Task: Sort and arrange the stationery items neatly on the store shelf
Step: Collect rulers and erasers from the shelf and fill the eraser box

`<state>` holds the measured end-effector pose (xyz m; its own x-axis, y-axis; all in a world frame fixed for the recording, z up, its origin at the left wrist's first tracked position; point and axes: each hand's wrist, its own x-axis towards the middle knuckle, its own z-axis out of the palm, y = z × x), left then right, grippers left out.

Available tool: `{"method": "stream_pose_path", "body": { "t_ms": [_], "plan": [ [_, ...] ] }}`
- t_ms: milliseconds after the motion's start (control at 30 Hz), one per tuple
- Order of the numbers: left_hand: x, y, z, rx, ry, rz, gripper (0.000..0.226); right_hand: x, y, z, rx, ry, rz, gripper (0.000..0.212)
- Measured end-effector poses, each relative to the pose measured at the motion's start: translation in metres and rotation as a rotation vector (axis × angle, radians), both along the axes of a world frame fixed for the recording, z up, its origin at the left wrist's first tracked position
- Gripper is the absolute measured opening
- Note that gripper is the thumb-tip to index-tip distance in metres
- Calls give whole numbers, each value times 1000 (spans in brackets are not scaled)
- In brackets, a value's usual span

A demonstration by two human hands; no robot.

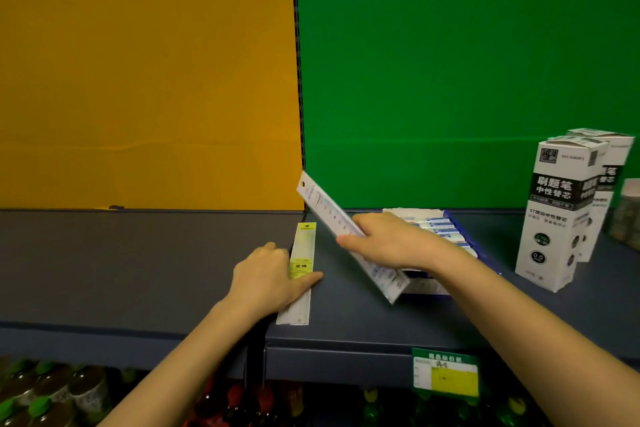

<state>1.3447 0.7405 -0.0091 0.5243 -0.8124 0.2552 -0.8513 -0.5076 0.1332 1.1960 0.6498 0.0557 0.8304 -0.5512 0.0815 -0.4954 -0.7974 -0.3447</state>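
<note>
Yellow and green back panels stood behind the grey shelf (346, 315), where a blue tray of pens (464, 229) and two tall boxes (554, 211) were already set at the right. One yellow-labelled pack (304, 253) lay flat near the panel seam, long axis front to back and hole end rearward, the left hand (266, 277) gripping it with the thumb across the label. The right hand (388, 239) gripped a white pack (322, 204) at mid-length above the shelf, tilted with its hole end up and rear-left, so placement appeared only partly done.
</note>
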Motion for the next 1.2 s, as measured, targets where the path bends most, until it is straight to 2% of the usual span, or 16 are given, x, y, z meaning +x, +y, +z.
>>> {"method": "stream_pose_path", "body": {
  "t_ms": [167, 300, 500, 600, 667, 733, 800, 1067, 1200],
  "plan": [
    [14, 1, 3, -80, 286, -8, 34, -26, -13, 0, 44, -133, -98, 34],
    [15, 1, 5, -118, 367, -99, 30, -37, -14, -13, 64, -274, -153, 35],
    [-11, 5, 28, -438, 587, -329, 16, -65, -7, -18, 7, -440, -178, 37],
    [-39, 3, 43, -600, 822, -416, 5, -91, -1, -13, 105, -549, -166, 34],
    [-63, 0, 53, -645, 918, -472, 4, -111, 3, -9, 290, -668, -159, 26],
    [-90, -6, 61, -635, 988, -506, 5, -134, 5, -4, 477, -806, -178, 20],
    [-118, -13, 69, -600, 1073, -531, 10, -161, 5, -2, 573, -909, -229, 11],
    [-261, -57, 76, -407, 1193, -754, 17, -320, -3, -5, 682, -1094, -492, 21],
    [-350, -88, 62, -332, 1290, -830, 15, -405, -5, -14, 619, -1064, -617, 19]
  ]
}}
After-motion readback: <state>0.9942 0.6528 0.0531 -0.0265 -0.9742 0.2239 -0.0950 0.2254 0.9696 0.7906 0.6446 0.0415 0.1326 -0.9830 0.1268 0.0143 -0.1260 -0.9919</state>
